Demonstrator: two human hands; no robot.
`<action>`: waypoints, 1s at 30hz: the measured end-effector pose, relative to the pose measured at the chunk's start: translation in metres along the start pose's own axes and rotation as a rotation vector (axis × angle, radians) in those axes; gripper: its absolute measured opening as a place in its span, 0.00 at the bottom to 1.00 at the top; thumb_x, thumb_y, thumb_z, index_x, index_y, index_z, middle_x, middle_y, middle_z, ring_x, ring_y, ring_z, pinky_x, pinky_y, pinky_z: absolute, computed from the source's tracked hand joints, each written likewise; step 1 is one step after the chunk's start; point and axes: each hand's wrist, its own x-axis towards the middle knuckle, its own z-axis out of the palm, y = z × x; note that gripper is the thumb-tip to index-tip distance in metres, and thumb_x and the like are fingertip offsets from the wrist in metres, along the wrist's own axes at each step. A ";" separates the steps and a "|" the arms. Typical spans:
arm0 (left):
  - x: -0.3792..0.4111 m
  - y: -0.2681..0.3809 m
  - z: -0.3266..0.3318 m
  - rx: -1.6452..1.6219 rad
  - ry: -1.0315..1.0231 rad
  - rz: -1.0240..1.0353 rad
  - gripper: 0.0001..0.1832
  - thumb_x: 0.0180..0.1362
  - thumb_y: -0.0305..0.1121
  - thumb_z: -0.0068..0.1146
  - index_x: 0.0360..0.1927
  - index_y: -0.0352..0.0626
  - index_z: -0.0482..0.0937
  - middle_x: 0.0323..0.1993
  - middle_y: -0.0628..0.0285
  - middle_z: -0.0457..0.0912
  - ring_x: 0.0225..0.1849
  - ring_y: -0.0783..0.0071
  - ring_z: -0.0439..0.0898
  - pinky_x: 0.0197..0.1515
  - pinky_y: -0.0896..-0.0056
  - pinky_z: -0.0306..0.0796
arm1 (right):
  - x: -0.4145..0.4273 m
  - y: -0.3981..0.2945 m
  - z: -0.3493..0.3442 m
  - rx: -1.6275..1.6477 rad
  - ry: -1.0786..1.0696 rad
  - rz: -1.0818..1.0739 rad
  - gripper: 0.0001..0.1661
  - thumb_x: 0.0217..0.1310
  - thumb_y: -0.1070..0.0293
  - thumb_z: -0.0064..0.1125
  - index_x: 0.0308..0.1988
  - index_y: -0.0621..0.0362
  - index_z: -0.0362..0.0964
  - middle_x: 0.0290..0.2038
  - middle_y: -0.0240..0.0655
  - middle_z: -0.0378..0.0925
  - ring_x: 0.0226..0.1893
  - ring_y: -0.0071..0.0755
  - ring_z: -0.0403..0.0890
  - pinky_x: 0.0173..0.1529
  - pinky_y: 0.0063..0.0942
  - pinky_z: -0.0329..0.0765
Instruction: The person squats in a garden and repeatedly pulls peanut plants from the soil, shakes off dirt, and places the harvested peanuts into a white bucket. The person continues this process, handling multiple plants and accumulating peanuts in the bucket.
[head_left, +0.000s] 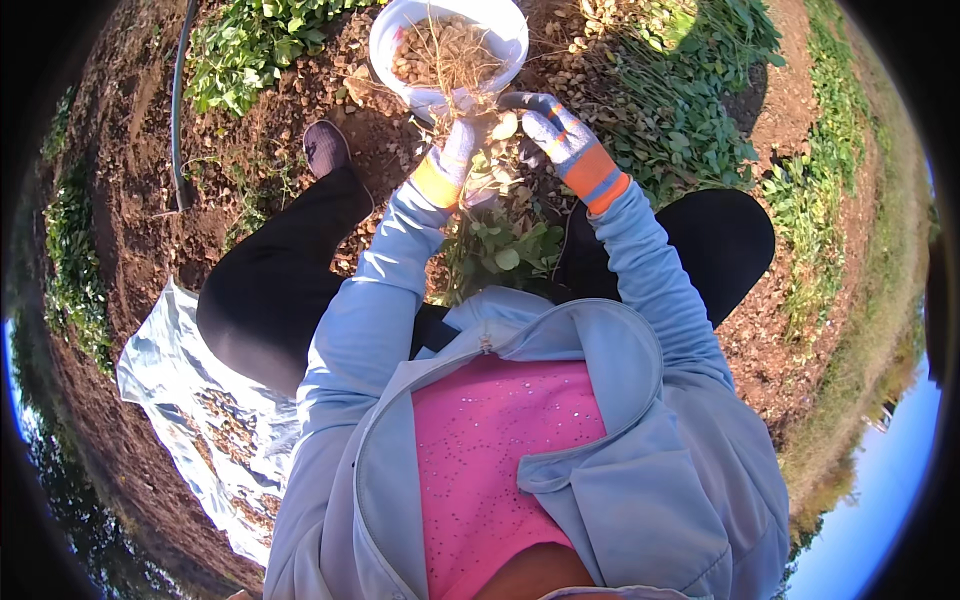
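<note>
My left hand (454, 159), in a knitted glove with an orange cuff, grips the stems of a pulled peanut plant. The plant's dry, thin roots (450, 71) spread over a white bucket (381, 56), and leafy tops (502, 251) lie below the hand, between my legs. Inside the bucket is a heap of peanuts in their shells (420, 60). My right hand (559, 139), gloved alike, is at the bucket's near right side with its fingers bent towards the roots. Whether those fingertips pinch anything is hidden.
Pulled peanut plants (675, 112) are piled at the right. A dark hose (178, 112) runs along the soil at the left. Beside my left leg, a clear plastic sheet (180, 352) bears scattered peanuts (225, 427). Green plants (240, 56) stand beyond my left foot (326, 146).
</note>
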 end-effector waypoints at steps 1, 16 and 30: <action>0.000 -0.002 -0.001 -0.013 0.004 0.009 0.37 0.48 0.65 0.34 0.50 0.43 0.64 0.29 0.61 0.74 0.12 0.80 0.65 0.12 0.81 0.57 | -0.001 -0.008 0.001 -0.033 -0.085 -0.002 0.15 0.55 0.68 0.45 0.45 0.57 0.62 0.40 0.30 0.69 0.32 0.17 0.70 0.33 0.14 0.70; -0.003 -0.010 -0.002 0.005 0.043 0.061 0.32 0.53 0.60 0.33 0.46 0.42 0.66 0.23 0.64 0.71 0.15 0.79 0.61 0.17 0.79 0.54 | 0.014 0.067 -0.011 0.270 0.060 -0.040 0.14 0.58 0.62 0.38 0.40 0.58 0.64 0.25 0.28 0.67 0.20 0.22 0.66 0.23 0.18 0.65; 0.002 -0.005 0.004 0.926 0.257 0.387 0.18 0.59 0.41 0.34 0.39 0.37 0.69 0.33 0.55 0.74 0.35 0.65 0.72 0.39 0.69 0.65 | 0.004 0.046 0.001 -0.341 0.008 -0.335 0.13 0.51 0.75 0.48 0.40 0.63 0.63 0.37 0.38 0.69 0.36 0.30 0.72 0.43 0.23 0.71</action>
